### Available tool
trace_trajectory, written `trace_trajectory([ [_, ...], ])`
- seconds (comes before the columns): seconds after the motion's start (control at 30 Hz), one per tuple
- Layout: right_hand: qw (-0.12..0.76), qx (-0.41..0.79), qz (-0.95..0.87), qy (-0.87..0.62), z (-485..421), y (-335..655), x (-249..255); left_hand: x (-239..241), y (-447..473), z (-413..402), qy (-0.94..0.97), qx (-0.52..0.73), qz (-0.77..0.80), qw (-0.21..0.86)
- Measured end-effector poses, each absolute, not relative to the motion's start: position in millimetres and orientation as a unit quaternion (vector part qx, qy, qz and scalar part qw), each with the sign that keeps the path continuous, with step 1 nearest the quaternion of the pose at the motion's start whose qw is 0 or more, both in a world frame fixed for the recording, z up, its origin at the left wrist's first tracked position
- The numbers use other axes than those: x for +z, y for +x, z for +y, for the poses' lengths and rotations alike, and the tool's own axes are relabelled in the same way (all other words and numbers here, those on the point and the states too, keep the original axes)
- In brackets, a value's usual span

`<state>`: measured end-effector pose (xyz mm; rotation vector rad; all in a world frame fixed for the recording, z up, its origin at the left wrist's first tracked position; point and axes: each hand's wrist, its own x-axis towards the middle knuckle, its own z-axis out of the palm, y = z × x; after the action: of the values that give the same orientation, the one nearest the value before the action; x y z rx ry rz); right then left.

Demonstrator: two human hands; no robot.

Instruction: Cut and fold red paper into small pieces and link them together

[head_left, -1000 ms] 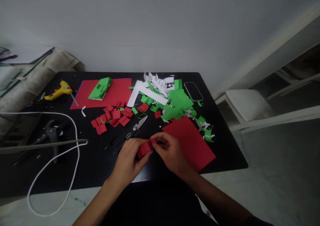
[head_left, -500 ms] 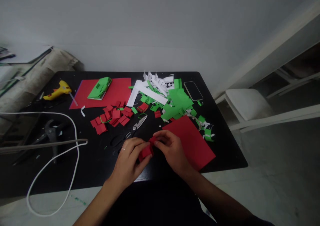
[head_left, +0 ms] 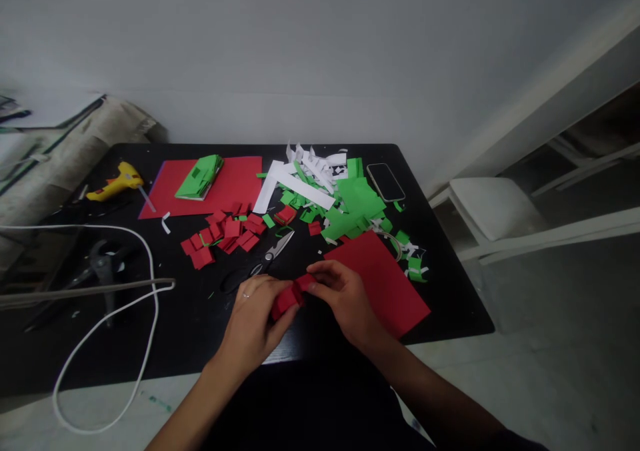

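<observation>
Near the front of the black table, my left hand (head_left: pixel 259 314) is closed around a small folded red paper stack (head_left: pixel 287 301). My right hand (head_left: pixel 343 298) pinches a red paper piece (head_left: pixel 304 282) at the stack's upper right; whether the two are joined I cannot tell. Just beyond my left hand lie scissors (head_left: pixel 278 246) with their blades pointing away to the right. A pile of small folded red paper pieces (head_left: pixel 233 228) spreads to the left of the blades. Beside my right forearm rests a red paper sheet (head_left: pixel 387 284).
Green paper scraps (head_left: pixel 357 201) and white paper strips (head_left: pixel 303 184) cover the table's back middle. A phone (head_left: pixel 386 182) lies at the back right. On the left are a yellow glue gun (head_left: pixel 117 182), pliers (head_left: pixel 103 264), a white cable (head_left: pixel 153 331) and a folded green paper bundle (head_left: pixel 200 176).
The red piece in my right hand now shows more of its length, between the stack and my fingertips. My left hand and its stack have shifted slightly left.
</observation>
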<state>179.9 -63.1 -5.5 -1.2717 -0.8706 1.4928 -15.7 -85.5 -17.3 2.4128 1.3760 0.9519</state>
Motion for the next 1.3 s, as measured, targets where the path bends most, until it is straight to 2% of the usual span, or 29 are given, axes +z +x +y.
trace_trajectory([
  [0.43, 0.480, 0.628, -0.348, -0.503, -64.7, 177.3, -9.8, -26.8, -3.4, -81.0, 0.785, 0.330, 0.509, 0.123],
  [0.9, 0.478, 0.673, -0.308, -0.472, -69.2, 176.0, -6.5, -31.4, -4.1, -80.4, 0.773, 0.386, 0.476, 0.164],
  [1.3, 0.420, 0.670, -0.364, -0.492, -67.0, 179.2, -6.0, -21.9, -3.3, -81.1, 0.779, 0.405, 0.442, 0.181],
])
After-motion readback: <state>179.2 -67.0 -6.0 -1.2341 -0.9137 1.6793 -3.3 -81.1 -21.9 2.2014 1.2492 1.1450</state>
